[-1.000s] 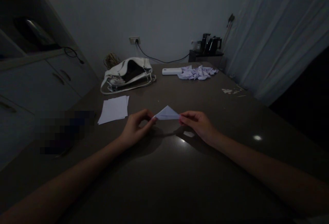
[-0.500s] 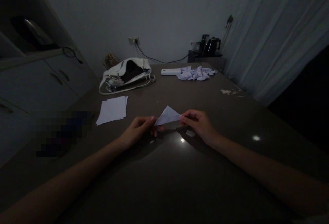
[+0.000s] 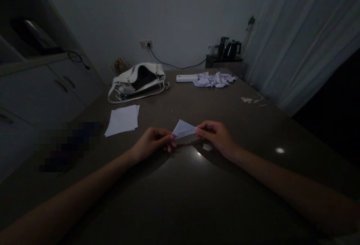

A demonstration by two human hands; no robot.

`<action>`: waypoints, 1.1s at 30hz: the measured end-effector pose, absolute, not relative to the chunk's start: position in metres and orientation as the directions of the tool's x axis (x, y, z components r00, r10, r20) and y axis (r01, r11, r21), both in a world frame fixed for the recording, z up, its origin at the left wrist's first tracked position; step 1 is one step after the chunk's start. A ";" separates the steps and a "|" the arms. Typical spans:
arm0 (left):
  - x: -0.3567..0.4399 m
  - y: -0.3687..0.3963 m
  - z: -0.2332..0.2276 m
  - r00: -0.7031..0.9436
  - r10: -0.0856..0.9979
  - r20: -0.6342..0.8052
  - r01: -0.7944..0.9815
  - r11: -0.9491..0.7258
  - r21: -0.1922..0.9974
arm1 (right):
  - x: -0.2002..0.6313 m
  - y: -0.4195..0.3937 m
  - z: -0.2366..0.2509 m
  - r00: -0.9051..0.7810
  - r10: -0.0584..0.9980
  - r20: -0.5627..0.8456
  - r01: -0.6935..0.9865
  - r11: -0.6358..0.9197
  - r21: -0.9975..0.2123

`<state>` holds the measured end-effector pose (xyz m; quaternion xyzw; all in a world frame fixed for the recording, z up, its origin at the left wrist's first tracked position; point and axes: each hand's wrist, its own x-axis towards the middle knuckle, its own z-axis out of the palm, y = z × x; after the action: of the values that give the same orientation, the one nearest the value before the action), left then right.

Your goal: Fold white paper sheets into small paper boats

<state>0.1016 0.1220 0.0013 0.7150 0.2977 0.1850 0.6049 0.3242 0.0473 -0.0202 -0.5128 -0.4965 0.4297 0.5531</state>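
Note:
A small sheet of white paper (image 3: 183, 129), folded to a triangle with its peak pointing away from me, is held between my two hands just over the dark table (image 3: 180, 192). My left hand (image 3: 153, 140) pinches its left corner between thumb and fingers, the other fingers curling below. At the right corner, my right hand (image 3: 215, 133) pinches the paper the same way. A reflection of the paper shows on the glossy tabletop near the right fingers. Left of my left hand lies a short stack of white paper sheets (image 3: 123, 120).
An open white handbag (image 3: 140, 81) lies at the back left. Behind centre-right are a white flat object (image 3: 186, 78) and a pile of folded paper pieces (image 3: 215, 80). Small scraps (image 3: 249, 100) lie near the right edge. A black kettle (image 3: 232, 50) stands beyond the table.
The folded paper has tilted and dropped slightly at its peak, and my left thumb has shifted a little to the right along its corner. My right hand has barely moved.

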 end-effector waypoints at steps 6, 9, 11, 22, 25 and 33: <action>0.102 0.121 0.000 0.741 0.670 -0.056 0.243 -0.189 0.951 | 0.322 0.046 -0.018 0.137 0.986 0.091 0.049 0.085 -0.995; 0.101 0.121 -0.002 0.752 0.659 -0.006 0.257 -0.285 0.923 | 0.323 0.047 -0.019 0.125 0.988 0.094 0.054 0.087 -0.995; 0.101 0.121 -0.003 0.758 0.652 0.022 0.266 -0.339 0.902 | 0.323 0.048 -0.020 0.106 0.990 0.093 0.057 0.087 -0.995; 0.099 0.123 -0.006 0.781 0.621 -0.062 0.297 -0.281 0.913 | 0.320 0.044 -0.020 -0.068 0.993 0.093 0.127 0.101 -0.987; 0.099 0.123 -0.004 0.762 0.641 -0.091 0.304 -0.230 0.925 | 0.320 0.044 -0.019 -0.075 0.992 0.097 0.127 0.106 -0.986; 0.101 0.119 0.000 0.728 0.674 -0.124 0.306 -0.159 0.939 | 0.318 0.045 -0.021 -0.036 0.990 0.136 0.156 0.140 -0.978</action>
<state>0.1011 0.1187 -0.0004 0.7431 0.3297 0.1646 0.5585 0.3178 0.0454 -0.0212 -0.4958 -0.5777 0.4294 0.4858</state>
